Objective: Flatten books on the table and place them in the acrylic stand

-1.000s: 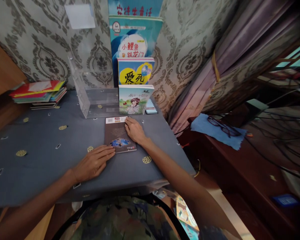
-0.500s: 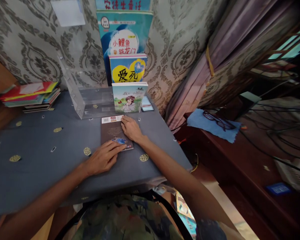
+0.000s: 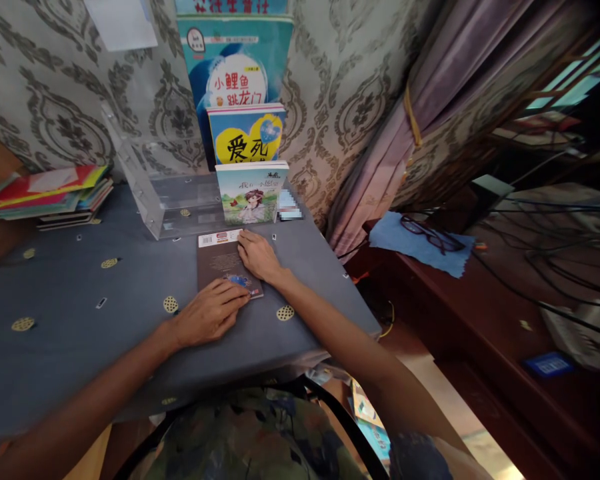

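A dark brown book (image 3: 217, 257) with a white barcode strip along its far edge lies flat on the table, back cover up. My left hand (image 3: 213, 311) rests over its near edge, fingers stretched out across the cover. On the book's right edge, near the far corner, lies my right hand (image 3: 259, 255), its fingers extended over the cover. Just beyond is a clear acrylic stand (image 3: 155, 210). In it books stand upright in tiers: a green book with a drawn girl (image 3: 253, 193) in front, a blue and yellow book (image 3: 247, 137) behind, then a tall teal book (image 3: 237, 60).
A pile of colourful books (image 3: 50, 193) sits at the table's back left. Right of the table, a dark red desk (image 3: 430, 293) holds glasses (image 3: 433, 235) on a blue cloth (image 3: 385, 237) and tangled black cables. A mauve curtain (image 3: 380, 153) hangs behind.
The whole view has shifted slightly, with things appearing a little farther left. Both hands stay on the brown book with little visible movement.
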`<state>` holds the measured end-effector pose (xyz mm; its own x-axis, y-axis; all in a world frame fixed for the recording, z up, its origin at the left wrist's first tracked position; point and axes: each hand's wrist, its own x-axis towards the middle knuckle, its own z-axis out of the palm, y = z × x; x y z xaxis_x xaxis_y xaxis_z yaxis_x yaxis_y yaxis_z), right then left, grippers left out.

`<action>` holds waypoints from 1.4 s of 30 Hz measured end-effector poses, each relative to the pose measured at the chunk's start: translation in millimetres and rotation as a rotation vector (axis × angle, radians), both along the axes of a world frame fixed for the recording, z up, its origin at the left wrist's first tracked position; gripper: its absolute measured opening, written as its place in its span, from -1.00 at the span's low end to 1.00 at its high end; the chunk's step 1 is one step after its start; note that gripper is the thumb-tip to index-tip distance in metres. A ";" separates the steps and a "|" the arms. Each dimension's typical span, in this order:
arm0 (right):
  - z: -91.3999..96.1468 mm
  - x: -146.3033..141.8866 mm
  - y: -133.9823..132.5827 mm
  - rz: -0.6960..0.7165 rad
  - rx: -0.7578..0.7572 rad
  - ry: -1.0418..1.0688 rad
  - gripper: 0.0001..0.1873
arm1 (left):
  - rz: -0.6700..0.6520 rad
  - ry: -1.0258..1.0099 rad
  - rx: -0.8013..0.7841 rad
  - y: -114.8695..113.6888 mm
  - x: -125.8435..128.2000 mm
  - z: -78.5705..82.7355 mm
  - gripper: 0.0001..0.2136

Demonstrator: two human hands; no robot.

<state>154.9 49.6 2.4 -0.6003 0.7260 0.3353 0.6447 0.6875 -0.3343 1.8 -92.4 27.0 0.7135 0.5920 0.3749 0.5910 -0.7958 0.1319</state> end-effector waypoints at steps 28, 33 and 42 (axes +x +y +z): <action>3.7 0.9 -0.3 0.007 -0.037 0.009 -0.67 | -0.011 -0.225 -0.168 17.3 -1.8 -2.4 -0.67; 3.1 1.0 -0.4 0.000 -0.033 0.009 -0.66 | -0.013 -0.195 -0.147 16.8 -1.5 -2.0 -0.71; 2.8 0.2 -0.6 -0.008 -0.026 0.008 -0.66 | -0.020 0.015 0.039 11.3 3.1 -5.8 -0.71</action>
<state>155.2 49.1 5.2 -0.5922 0.7392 0.3207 0.6471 0.6735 -0.3574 4.9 -81.2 21.2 0.7311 0.5624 0.3862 0.5763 -0.8121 0.0918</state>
